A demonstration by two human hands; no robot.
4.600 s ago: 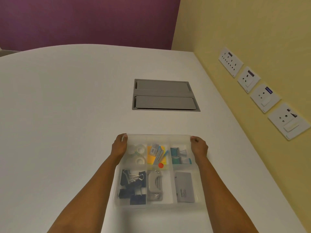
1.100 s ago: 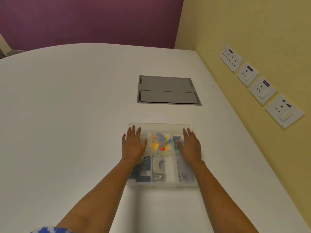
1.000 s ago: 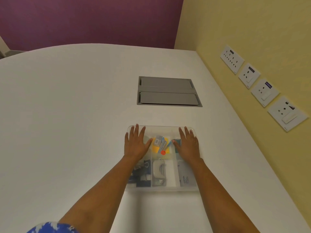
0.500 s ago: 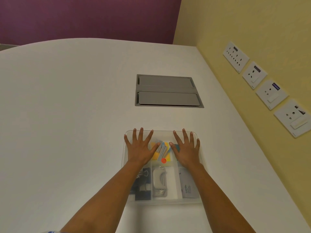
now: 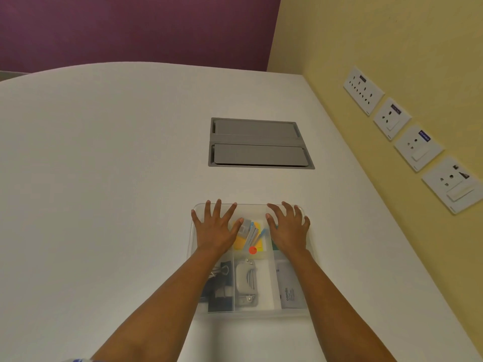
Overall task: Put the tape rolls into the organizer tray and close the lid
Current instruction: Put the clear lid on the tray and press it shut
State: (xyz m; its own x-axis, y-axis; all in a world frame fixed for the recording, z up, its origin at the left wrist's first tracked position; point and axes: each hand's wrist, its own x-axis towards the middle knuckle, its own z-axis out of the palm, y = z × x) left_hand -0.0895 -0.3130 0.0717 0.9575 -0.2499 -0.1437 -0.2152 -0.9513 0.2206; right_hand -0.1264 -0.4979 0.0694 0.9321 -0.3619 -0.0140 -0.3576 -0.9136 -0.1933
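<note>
A clear plastic organizer tray (image 5: 251, 313) lies on the white table in front of me, with its clear lid (image 5: 251, 209) lying on top. My left hand (image 5: 215, 228) rests flat on the lid over the far left compartment, fingers spread. My right hand (image 5: 287, 229) lies flat on the lid over the far right compartment, fingers spread. The tape rolls are hidden under my left hand. Through the lid I see black binder clips (image 5: 220, 286), a grey stapler (image 5: 245, 282), a card (image 5: 290, 291) and yellow notes (image 5: 244, 240) with a red dot (image 5: 252, 250).
A grey recessed cable hatch (image 5: 258, 143) sits in the table beyond the tray. A yellow wall with several white socket plates (image 5: 415, 147) runs along the table's right edge. A purple wall stands at the back.
My hands went from gripping the tray's far corners to lying flat on the lid. Over the last second the fingers spread wider; the view shifted slightly.
</note>
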